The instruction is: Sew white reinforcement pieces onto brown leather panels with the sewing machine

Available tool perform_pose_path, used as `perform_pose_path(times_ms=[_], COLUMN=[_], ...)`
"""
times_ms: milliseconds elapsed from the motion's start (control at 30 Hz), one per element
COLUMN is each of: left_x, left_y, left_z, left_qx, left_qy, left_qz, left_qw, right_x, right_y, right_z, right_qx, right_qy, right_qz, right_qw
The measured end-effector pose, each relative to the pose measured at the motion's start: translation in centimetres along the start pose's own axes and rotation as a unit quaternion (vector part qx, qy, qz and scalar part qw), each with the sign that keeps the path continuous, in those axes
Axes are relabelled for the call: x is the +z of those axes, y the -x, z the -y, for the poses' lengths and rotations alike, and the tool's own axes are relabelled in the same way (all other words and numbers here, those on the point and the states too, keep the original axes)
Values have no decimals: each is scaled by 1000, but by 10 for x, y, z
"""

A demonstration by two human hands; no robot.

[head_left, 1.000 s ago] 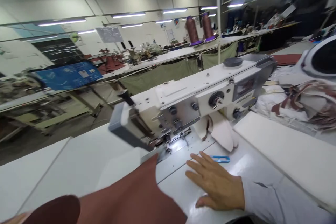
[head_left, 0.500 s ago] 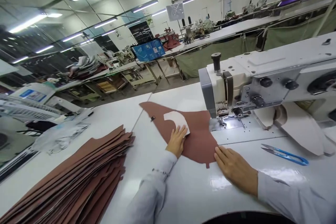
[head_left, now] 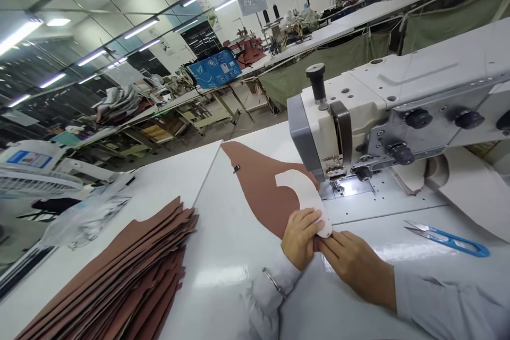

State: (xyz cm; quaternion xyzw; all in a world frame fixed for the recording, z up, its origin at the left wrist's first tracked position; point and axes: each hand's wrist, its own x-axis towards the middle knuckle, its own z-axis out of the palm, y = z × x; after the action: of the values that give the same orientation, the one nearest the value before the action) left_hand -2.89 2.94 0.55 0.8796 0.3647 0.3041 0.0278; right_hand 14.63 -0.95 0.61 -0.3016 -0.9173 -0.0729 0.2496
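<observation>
A brown leather-like panel (head_left: 263, 186) lies flat on the white table, its right end beside the sewing machine's needle area. On top of it rests a curved white piece (head_left: 297, 180), reaching down to the panel's near right edge. My left hand (head_left: 299, 236) is closed on the white piece's lower end, fingers on top and the thumb side partly hidden. Fingertips of my right hand (head_left: 353, 263) meet the same corner, closed at the brown panel's edge; the thumb is out of sight. Both hands touch or nearly touch there.
The sewing machine (head_left: 358, 117) stands at the right. Blue-handled thread snips (head_left: 450, 239) lie right of my right hand. A fanned stack of brown panels (head_left: 123, 271) covers the table's left. White material (head_left: 474, 191) sits under the machine arm; a plastic bag (head_left: 87, 218) lies far left.
The white piece has shifted right and toward me to the panel's edge with my left hand. My hands have come together. The view has moved slightly.
</observation>
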Motion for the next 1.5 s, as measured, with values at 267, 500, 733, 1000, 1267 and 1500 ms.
perform_pose_path(times_ms=[267, 500, 733, 1000, 1267, 1500], left_x=[-2, -7, -6, 6, 34, 38], left_y=[-3, -2, -2, -7, -38, -47], left_z=[-10, -6, -10, -10, -13, -6], left_qx=[2, 24, 10, -60, -83, -81], left_qy=[-93, -74, -83, 0, 33, 29], left_qz=[16, 26, 40, 35, 44, 53], left_qw=[996, 997, 996, 998, 995, 995], right_x=[3, 4, 6, 4, -10, -7], right_y=[-3, -3, -1, -5, 3, -2], right_z=[12, 9, 9, -4, -41, -51], right_qx=[11, 13, 8, 41, 62, 75], right_qy=[64, 54, 46, 9, -12, -12], right_qz=[10, -28, -19, -46, 13, 9], right_qw=[998, 998, 999, 998, 998, 997])
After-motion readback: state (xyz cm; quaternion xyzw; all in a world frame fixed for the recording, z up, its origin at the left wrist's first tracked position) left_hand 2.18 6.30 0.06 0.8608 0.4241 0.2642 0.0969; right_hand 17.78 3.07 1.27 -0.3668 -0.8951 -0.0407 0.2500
